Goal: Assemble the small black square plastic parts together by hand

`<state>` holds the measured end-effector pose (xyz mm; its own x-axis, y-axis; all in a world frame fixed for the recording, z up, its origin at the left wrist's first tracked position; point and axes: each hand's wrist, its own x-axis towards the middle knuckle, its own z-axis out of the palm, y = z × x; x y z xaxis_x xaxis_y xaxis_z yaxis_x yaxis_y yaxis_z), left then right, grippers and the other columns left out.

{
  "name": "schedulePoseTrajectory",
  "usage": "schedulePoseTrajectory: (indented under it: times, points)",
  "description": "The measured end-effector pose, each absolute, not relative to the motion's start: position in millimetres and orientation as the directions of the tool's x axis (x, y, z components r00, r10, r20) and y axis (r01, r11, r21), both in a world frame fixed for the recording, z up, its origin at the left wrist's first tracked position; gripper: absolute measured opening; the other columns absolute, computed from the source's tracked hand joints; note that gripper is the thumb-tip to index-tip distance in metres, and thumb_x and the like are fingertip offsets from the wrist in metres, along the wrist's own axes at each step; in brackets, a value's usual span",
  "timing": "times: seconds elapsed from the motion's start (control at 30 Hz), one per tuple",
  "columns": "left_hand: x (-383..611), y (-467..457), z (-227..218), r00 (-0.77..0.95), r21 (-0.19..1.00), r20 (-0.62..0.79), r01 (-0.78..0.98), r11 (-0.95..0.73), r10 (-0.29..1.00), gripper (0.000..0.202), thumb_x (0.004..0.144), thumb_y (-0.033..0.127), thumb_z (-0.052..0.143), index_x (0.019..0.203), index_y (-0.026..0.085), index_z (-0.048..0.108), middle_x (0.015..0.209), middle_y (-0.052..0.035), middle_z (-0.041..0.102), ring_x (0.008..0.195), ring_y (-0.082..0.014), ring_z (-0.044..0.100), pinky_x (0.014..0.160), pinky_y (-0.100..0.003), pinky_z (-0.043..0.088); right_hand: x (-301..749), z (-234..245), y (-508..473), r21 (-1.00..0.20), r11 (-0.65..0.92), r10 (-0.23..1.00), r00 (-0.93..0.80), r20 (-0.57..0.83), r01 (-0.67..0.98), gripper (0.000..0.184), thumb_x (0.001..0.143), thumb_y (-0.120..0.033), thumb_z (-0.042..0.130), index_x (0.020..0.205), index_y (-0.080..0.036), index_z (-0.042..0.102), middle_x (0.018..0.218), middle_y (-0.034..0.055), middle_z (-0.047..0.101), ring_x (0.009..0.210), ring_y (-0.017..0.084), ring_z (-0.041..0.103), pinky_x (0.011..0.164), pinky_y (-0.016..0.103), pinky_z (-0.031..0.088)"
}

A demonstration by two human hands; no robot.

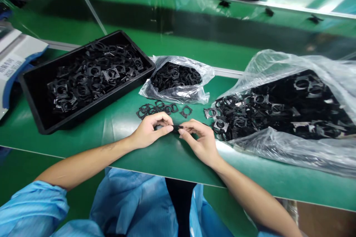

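Observation:
Between the fingertips of both hands is a small black part (176, 128), seen edge-on, so its full shape is hidden. My left hand (154, 129) pinches its left end between thumb and fingers. On the other end, my right hand (200, 139) has thumb and fingers closed the same way. Just beyond the hands lies a loose group of flat black square-and-ring pieces (155, 109). One square frame with a round hole (185, 111) sits a little apart from them, above the right fingertips.
At the left a black tray (41, 120) holds many similar pieces. A small clear bag (207, 72) of black rings stands behind the hands. A large open plastic bag (267, 63) of frames spreads over the right side. The table's front edge (130, 170) runs below my forearms.

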<state>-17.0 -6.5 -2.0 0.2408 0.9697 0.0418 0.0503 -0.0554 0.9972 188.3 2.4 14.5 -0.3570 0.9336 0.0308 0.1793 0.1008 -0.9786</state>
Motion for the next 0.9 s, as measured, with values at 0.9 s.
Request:
schedulePoseTrajectory:
  times: [0.9]
  points:
    - [-18.4, -5.4, -0.7, 0.318, 0.994, 0.023, 0.096, -0.057, 0.948, 0.020, 0.092, 0.036, 0.069, 0.089, 0.016, 0.067, 0.084, -0.0029, 0.069, 0.078, -0.0141, 0.064, 0.075, -0.025, 0.054, 189.5, 15.9, 3.6, -0.956, 0.165, 0.923, -0.380, 0.062, 0.243, 0.011, 0.091, -0.030, 0.068, 0.085, -0.021, 0.070, 0.076, 0.0024, 0.066, 0.067, 0.016, 0.063, 0.065, 0.027, 0.053]
